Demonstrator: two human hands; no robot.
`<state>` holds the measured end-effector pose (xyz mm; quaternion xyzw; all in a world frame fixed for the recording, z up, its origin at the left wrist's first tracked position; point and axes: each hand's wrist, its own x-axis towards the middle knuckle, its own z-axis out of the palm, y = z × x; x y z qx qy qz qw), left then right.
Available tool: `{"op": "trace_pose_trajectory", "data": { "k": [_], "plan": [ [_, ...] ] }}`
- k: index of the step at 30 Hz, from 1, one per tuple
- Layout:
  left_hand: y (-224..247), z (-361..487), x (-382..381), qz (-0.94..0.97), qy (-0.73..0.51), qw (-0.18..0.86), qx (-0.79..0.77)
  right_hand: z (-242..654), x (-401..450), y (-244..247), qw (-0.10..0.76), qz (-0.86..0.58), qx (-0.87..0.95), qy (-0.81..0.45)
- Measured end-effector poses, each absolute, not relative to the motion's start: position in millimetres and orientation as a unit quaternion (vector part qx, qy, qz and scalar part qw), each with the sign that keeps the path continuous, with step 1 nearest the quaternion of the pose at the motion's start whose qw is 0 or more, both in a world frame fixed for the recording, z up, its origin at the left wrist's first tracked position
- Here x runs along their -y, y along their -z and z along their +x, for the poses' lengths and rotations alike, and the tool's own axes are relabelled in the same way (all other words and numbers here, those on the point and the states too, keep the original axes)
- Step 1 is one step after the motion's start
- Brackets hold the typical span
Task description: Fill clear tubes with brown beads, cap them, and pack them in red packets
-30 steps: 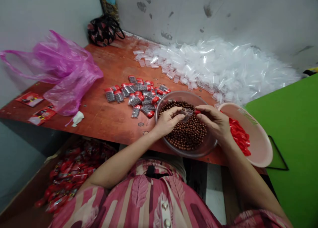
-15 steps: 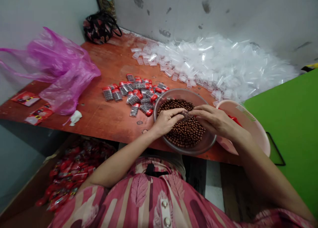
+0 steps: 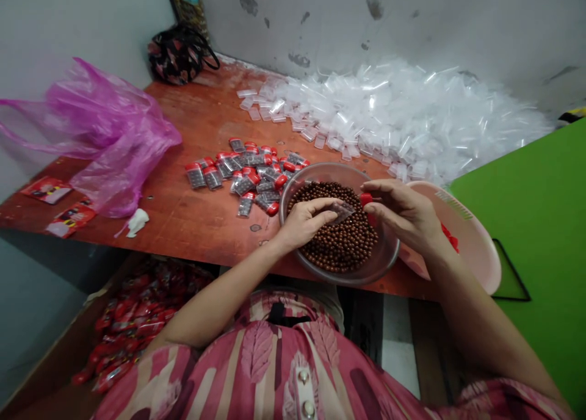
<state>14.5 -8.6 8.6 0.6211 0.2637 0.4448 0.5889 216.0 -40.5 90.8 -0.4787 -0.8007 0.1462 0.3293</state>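
Over the clear plastic bowl [image 3: 389, 267] of shiny brown balls [image 3: 350, 255], my left hand [image 3: 306, 221] pinches a small clear plastic container [image 3: 341, 211], which looks to have brown balls inside. My right hand [image 3: 405, 215] holds a red cap [image 3: 365, 199] between thumb and fingers, a short gap to the right of the container. Behind the bowl's left side lies a group of filled containers with red caps [image 3: 254, 170]. To the right, partly behind my right forearm, stands a pink basin [image 3: 476, 249] with red pieces [image 3: 450, 237] in it.
A large heap of clear containers [image 3: 403, 115] lies along the wall. On the left are a purple plastic bag [image 3: 123, 139], red printed packets [image 3: 71, 218] and a crumpled white scrap [image 3: 137, 222]. Below the table edge sits a box of red packets [image 3: 132, 310]. A green panel [image 3: 540, 224] borders the right.
My right hand has moved away from the container and now shows a red cap in its fingers. My left hand keeps the container at nearly the same spot. The view has shifted slightly.
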Motion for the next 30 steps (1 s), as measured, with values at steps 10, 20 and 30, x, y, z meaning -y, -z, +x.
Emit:
{"op": "trace_pose_trajectory", "data": {
  "k": [10, 20, 30],
  "plan": [
    [-7, 13, 17, 0.684, -0.461, 0.476, -0.305, 198, 43, -70, 0.348, -0.399, 0.847, -0.046],
    [-10, 10, 20, 0.668, -0.484, 0.460, -0.329, 189, 40, -69, 0.332, -0.413, 0.847, -0.041],
    [-4, 9, 28, 0.692, -0.491, 0.419, -0.323, 183, 53, -54, 0.295, -0.421, 0.858, -0.006]
  ]
}}
